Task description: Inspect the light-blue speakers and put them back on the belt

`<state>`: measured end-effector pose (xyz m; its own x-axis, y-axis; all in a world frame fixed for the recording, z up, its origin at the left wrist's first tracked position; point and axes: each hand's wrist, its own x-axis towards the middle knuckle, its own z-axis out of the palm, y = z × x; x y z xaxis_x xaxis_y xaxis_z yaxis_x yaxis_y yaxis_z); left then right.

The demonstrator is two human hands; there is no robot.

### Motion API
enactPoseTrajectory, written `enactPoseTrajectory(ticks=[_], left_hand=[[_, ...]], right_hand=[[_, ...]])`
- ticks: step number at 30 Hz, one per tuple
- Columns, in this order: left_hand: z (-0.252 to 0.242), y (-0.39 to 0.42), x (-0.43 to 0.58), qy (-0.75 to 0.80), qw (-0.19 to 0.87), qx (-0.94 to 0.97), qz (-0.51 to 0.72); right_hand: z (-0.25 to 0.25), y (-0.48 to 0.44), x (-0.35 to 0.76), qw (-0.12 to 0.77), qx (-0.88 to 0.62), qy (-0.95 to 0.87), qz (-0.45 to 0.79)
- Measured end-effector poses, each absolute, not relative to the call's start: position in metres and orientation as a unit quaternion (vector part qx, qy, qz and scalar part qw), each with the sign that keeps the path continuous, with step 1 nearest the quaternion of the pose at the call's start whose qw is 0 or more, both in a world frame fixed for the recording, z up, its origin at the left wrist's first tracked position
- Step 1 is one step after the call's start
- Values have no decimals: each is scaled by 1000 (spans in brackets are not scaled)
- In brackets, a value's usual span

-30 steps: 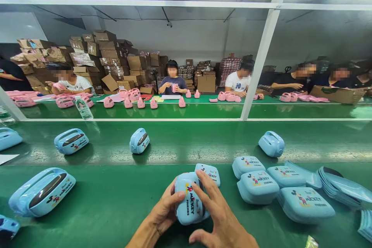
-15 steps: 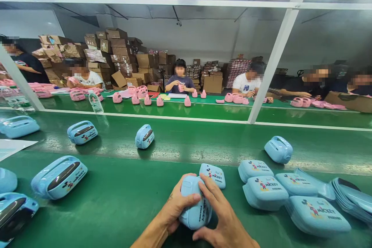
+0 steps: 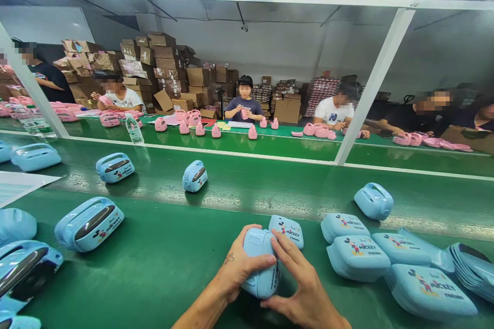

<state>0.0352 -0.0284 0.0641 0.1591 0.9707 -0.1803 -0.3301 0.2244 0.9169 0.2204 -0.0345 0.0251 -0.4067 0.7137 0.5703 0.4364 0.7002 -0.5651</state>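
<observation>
My left hand [image 3: 237, 264] is wrapped round the left side of a rounded light-blue plastic casing [image 3: 259, 282], thumb across its top. On its other side my right hand [image 3: 303, 282] presses its fingertips and thumb against the printed face, mostly hidden from me. The casing stands on end, tilted slightly, low over the green table. Just behind the hands lies a flat blue Mickey-printed panel [image 3: 291, 230]. To the right are several stacks of similar printed panels [image 3: 430, 288].
Assembled blue casings with handles [image 3: 90, 223] stand to the left, and others [image 3: 373, 200] on the belt [image 3: 270, 182]. A paper sheet [image 3: 23, 185] lies at left. Beyond a white frame post [image 3: 380, 82], several people work on pink casings; a water bottle [image 3: 134, 128] stands there. Cartons [image 3: 165, 56] are piled behind.
The view has shifted slightly, so most of the scene sits a little further right. Both hands stay on the casing, which is turned slightly, showing less of its printed face.
</observation>
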Motion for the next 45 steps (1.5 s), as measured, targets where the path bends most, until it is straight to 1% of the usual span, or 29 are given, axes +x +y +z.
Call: enactPoseTrajectory(ticks=[8,17,21,25,27,28,30,32,34,36,38,41,45], left_hand=[[66,-25,35,443,657,397,464],[71,-29,38,442,645,391,485],[66,-27,38,447,645,379,491],[64,-27,38,450,648,365,494],[65,-28,39,437,657,348,507],[66,-29,39,425,662,335,518],[67,-30,39,389,671,307,551],[68,-30,38,351,673,285,586],[66,-29,36,329,664,283,609],[64,-26,34,329,653,307,609],[62,-23,32,335,648,346,590],[60,-18,28,348,641,390,563],[59,-16,27,366,631,428,534]], right_hand=[[27,-35,228,380,-363,-828,195],[26,-39,212,428,-366,-800,208],[26,-39,207,436,-379,-780,238],[27,-38,207,434,-376,-760,304],[25,-37,208,447,-368,-737,349],[23,-36,208,468,-369,-711,374],[18,-35,206,538,-368,-618,440],[14,-34,200,590,-339,-489,545],[13,-34,192,572,-276,-378,673],[14,-34,186,533,-231,-309,753],[17,-33,184,536,-223,-288,762],[19,-29,188,577,-229,-314,719],[11,-27,193,593,-228,-340,694]])
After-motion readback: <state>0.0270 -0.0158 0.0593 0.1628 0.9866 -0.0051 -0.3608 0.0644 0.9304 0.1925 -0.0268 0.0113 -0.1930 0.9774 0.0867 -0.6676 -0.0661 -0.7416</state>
